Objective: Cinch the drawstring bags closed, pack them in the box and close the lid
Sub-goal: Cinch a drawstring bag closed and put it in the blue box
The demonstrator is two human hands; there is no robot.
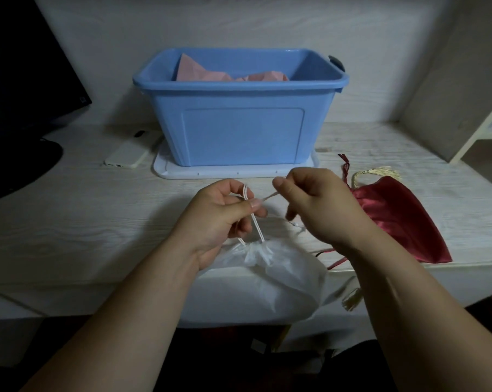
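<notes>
A white drawstring bag [270, 273] lies over the table's front edge, its mouth gathered tight. My left hand [219, 219] pinches the white cord [256, 227] just above the gathered mouth. My right hand [315, 202] pinches another stretch of the same cord and holds it up to the right. A red satin bag [400, 219] with a cream tassel lies on the table behind my right wrist. The blue box [239, 120] stands open at the back with a pink bag [211, 72] inside. The box stands on its pale lid [165, 168].
A white phone [129, 154] lies left of the lid. A dark monitor [27, 66] and its round base fill the far left. A shelf unit [482, 128] stands at the right. A dark clip [336, 63] sits on the box's right rim.
</notes>
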